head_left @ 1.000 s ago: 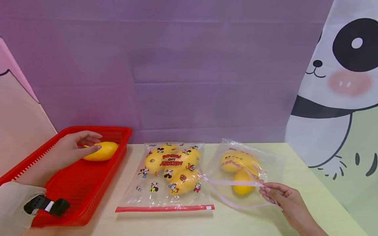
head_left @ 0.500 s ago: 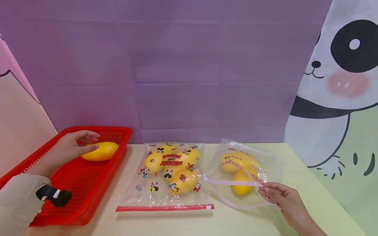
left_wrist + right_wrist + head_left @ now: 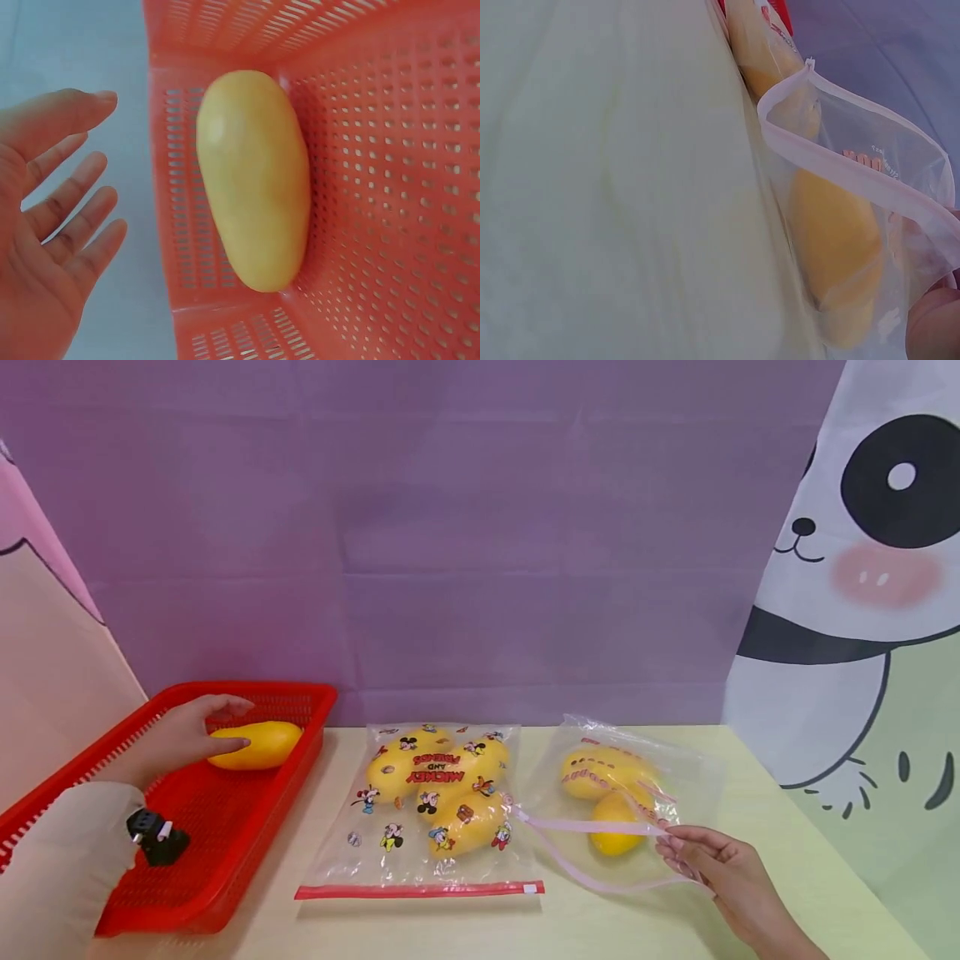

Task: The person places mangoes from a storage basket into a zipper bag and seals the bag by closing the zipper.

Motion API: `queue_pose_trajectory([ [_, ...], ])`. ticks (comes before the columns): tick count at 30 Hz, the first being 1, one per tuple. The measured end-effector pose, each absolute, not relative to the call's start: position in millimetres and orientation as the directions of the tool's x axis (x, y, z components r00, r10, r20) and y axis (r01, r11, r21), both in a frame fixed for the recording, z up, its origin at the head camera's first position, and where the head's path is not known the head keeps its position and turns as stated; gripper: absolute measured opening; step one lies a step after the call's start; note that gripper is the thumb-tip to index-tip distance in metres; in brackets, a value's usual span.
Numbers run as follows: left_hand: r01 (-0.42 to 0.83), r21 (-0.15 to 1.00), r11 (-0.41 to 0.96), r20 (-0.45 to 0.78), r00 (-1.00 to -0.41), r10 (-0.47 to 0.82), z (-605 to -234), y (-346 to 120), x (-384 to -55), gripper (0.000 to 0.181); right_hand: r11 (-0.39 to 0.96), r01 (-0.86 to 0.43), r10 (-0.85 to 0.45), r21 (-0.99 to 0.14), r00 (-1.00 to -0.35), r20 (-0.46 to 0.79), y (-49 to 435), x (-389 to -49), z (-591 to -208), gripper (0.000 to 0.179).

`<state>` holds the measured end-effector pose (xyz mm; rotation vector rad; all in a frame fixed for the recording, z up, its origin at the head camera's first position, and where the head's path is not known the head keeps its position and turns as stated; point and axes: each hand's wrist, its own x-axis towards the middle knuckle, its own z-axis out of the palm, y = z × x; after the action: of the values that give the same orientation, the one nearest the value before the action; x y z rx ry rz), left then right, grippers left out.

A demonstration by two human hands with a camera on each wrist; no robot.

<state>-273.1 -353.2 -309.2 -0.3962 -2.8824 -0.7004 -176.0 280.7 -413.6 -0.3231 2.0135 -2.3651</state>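
Observation:
A yellow mango (image 3: pixel 264 745) lies near the back of a red perforated basket (image 3: pixel 225 902) on the left. My left hand (image 3: pixel 180 737) hovers at the mango's left end, fingers and thumb spread; the left wrist view shows a gap between the hand (image 3: pixel 45 232) and the mango (image 3: pixel 255 180). On the right, my right hand (image 3: pixel 735 877) pinches the mouth edge of a clear zip bag (image 3: pixel 693 768) with a pale pink strip. Its mouth gapes, and several mangoes (image 3: pixel 617 822) lie inside. In the right wrist view only part of the right hand (image 3: pixel 934 319) shows.
Between basket and pink-strip bag lies a printed clear zip bag (image 3: pixel 337 864) with a red strip across its mouth and several mangoes inside. Both bags rest on a pale table (image 3: pixel 420 931). A purple cloth (image 3: pixel 465 527) hangs behind, beside a panda-printed sheet (image 3: pixel 810 710).
My left forearm and sleeve have shifted to the right over the basket, while the left fingers stay around the mango's left end. The right hand and both bags look unchanged.

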Motion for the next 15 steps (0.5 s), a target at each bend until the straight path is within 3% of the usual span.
queue_pose_trajectory([
  [15,0.319,0.328,0.889,0.130,-0.948,0.292,-329.3,-370.5,-291.2,0.061,-0.159,-0.073,-0.126,-0.984,-0.988,0.094,280.2,-176.6,-413.2,0.027],
])
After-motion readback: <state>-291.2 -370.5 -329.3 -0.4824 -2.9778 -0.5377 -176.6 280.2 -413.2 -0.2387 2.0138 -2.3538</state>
